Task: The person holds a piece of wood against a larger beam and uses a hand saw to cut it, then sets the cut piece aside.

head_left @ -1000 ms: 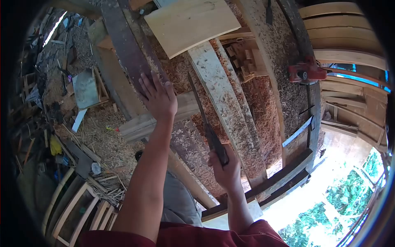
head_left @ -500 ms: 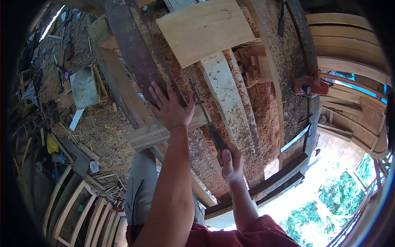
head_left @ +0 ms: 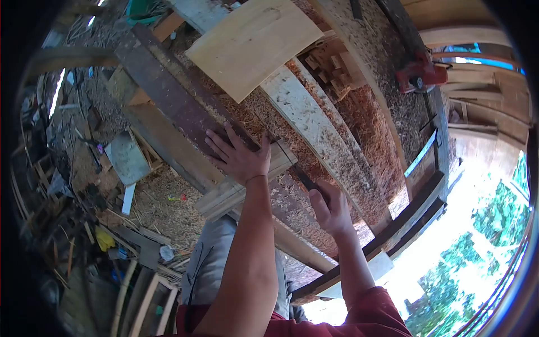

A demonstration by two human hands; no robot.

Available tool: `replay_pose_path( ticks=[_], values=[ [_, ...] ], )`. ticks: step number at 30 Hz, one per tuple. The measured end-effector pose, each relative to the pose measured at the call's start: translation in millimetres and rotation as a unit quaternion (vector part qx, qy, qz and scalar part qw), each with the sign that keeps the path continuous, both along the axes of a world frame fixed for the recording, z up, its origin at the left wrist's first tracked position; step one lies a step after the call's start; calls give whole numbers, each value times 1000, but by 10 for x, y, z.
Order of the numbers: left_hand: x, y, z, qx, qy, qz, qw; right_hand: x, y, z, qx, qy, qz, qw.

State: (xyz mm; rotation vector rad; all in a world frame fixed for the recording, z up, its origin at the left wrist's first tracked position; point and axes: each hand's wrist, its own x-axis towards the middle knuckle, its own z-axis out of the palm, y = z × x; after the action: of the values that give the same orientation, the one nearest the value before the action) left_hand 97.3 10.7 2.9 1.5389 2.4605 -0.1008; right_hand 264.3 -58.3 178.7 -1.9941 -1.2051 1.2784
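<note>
My left hand (head_left: pixel 241 157) lies with its fingers spread over a dark plank (head_left: pixel 174 98) and the near part of a short pale wood block (head_left: pixel 224 197). The block sits across the planks, its right end beside a thin saw blade (head_left: pixel 286 150). My right hand (head_left: pixel 331 208) is wrapped round the dark handle of this saw (head_left: pixel 306 180). The blade runs up and left from the handle and touches the block near its right end. A flat light board (head_left: pixel 255 48) rests above both hands.
A red power tool (head_left: pixel 421 74) stands at the upper right. Pale beams (head_left: pixel 314 121) covered in shavings run right of the saw. Small wood offcuts (head_left: pixel 339 76) lie in a gap. A grey square panel (head_left: pixel 127 157) lies on the littered ground at left.
The view has turned and shifted, so the boards appear more slanted. My right hand and the saw have moved down and right from the block; my left hand remains on the wood.
</note>
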Motion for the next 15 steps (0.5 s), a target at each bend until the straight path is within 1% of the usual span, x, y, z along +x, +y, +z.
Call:
replay_pose_path(
  ticks=[2,6,11,15],
  values=[
    [-12,-13,-23,21,4,-7,1000,1,77,79,-18,-16,15,1000],
    [-24,-13,-26,12,7,-14,1000,-27,87,88,-53,-26,21,998],
    [-54,-18,-19,1,6,-22,1000,-129,112,219,-83,-33,1,996],
    [-60,10,30,3,-18,-14,1000,-181,234,314,-98,-44,-17,994]
  ],
)
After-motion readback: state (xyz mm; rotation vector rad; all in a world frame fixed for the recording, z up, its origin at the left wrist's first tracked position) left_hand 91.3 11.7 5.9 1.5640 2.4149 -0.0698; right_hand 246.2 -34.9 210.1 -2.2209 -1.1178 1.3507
